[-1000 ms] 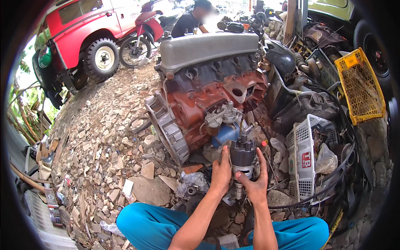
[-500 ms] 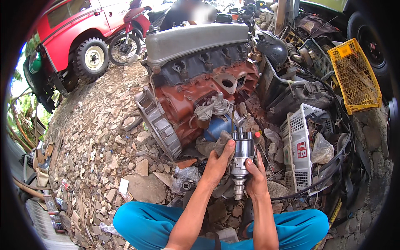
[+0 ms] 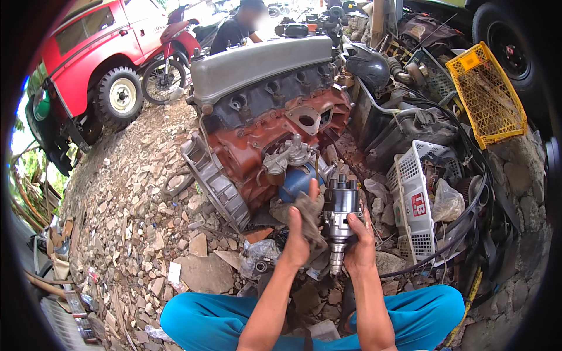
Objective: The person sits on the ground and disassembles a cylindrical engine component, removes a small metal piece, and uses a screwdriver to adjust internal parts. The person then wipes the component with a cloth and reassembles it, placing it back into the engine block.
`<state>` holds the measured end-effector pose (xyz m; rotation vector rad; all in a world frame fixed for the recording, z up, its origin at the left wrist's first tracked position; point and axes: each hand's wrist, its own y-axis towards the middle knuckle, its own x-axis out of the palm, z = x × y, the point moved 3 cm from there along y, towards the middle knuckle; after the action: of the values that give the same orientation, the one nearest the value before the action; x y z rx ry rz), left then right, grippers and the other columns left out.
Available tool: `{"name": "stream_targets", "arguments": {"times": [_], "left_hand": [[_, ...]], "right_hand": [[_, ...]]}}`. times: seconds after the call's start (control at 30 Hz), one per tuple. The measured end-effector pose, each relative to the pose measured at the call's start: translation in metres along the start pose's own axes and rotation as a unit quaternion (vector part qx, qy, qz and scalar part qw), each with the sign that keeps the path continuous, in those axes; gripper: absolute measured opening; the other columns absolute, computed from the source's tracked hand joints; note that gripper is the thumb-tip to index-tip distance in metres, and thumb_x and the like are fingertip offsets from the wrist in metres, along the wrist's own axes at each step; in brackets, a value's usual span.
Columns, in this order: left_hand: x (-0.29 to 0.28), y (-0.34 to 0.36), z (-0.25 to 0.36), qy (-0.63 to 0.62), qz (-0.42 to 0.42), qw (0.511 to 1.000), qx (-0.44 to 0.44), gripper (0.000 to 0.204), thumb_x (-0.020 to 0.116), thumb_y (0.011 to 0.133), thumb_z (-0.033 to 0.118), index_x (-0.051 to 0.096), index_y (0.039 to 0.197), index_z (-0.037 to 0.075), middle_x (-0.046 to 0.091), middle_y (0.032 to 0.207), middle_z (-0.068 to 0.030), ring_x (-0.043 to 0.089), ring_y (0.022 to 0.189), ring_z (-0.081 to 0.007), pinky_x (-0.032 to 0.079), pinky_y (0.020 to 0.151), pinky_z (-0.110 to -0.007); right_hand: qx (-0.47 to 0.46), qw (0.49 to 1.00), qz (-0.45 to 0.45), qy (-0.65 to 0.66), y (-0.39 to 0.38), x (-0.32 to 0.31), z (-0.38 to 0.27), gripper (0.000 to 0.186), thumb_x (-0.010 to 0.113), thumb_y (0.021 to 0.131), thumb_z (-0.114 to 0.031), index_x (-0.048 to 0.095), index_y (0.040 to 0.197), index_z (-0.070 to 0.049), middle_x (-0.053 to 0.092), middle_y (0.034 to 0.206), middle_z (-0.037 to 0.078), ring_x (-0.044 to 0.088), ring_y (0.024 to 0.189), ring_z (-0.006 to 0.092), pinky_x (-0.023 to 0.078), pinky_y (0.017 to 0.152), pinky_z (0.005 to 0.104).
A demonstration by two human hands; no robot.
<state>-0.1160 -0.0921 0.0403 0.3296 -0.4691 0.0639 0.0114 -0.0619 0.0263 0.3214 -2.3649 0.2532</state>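
An ignition distributor (image 3: 339, 219) with a black cap and bright metal body stands upright, its narrow shaft pointing down. My right hand (image 3: 360, 243) grips it from the right, thumb across the metal body. On the other side, my left hand (image 3: 297, 243) holds a grey-brown rag (image 3: 313, 219), which hangs between the palm and the distributor; some of its fingers are hidden by the cloth. Just beyond the hands sits a red-brown engine block (image 3: 240, 137) with a grey valve cover (image 3: 263, 64), a fuel pump (image 3: 290, 155) and a blue oil filter (image 3: 298, 181).
Rubble (image 3: 134, 222) covers the ground. To the right are a white plastic crate (image 3: 418, 205), a yellow crate (image 3: 489, 93), and a black tank (image 3: 413, 137). Behind stand a red car (image 3: 88, 47), a motorbike (image 3: 167, 70) and another person (image 3: 234, 29).
My left hand has come away from the distributor's cap, with its fingers raised and the rag still in it. The right hand keeps its grip. The view has shifted slightly.
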Motion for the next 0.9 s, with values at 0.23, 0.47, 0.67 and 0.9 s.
{"name": "stream_targets", "arguments": {"times": [0.23, 0.47, 0.67, 0.9], "left_hand": [[0.006, -0.006, -0.015, 0.345, 0.027, 0.930, 0.123, 0.068, 0.041, 0.106, 0.032, 0.007, 0.158, 0.004, 0.003, 0.164, -0.0237, 0.004, 0.152, -0.0350, 0.011, 0.121, -0.044], [0.005, -0.013, -0.024, 0.232, 0.179, 0.952, 0.084, 0.058, 0.043, 0.106, 0.027, 0.024, 0.155, 0.002, 0.037, 0.154, -0.0208, 0.037, 0.142, -0.0272, 0.029, 0.115, -0.036], [-0.009, -0.006, -0.041, 0.115, 0.203, 0.971, 0.048, 0.059, 0.035, 0.108, 0.041, 0.031, 0.153, 0.003, 0.040, 0.152, -0.0173, 0.043, 0.136, -0.0245, 0.032, 0.113, -0.035], [-0.032, -0.005, -0.066, 0.269, 0.207, 0.940, -0.028, 0.057, 0.035, 0.108, 0.040, 0.036, 0.151, 0.002, 0.049, 0.146, -0.0192, 0.047, 0.134, -0.0249, 0.034, 0.111, -0.035]], "right_hand": [[-0.053, 0.997, 0.011, -0.049, -0.003, 0.008, 0.003, 0.073, 0.073, 0.086, -0.014, 0.035, 0.148, -0.010, 0.048, 0.137, 0.012, 0.054, 0.121, 0.0212, 0.047, 0.100, 0.0349], [-0.148, 0.960, 0.022, -0.239, -0.007, 0.006, 0.014, 0.066, 0.068, 0.088, -0.012, 0.038, 0.146, -0.001, 0.043, 0.145, 0.016, 0.039, 0.136, 0.0253, 0.029, 0.115, 0.0367], [-0.097, 0.973, 0.048, -0.202, 0.003, -0.007, 0.012, 0.071, 0.071, 0.083, -0.012, 0.038, 0.145, -0.002, 0.047, 0.140, 0.016, 0.046, 0.128, 0.0243, 0.036, 0.109, 0.0366], [-0.028, 0.988, 0.120, -0.090, 0.020, -0.027, 0.015, 0.068, 0.075, 0.083, -0.014, 0.042, 0.142, -0.004, 0.055, 0.126, 0.013, 0.059, 0.108, 0.0198, 0.049, 0.093, 0.0332]]}}
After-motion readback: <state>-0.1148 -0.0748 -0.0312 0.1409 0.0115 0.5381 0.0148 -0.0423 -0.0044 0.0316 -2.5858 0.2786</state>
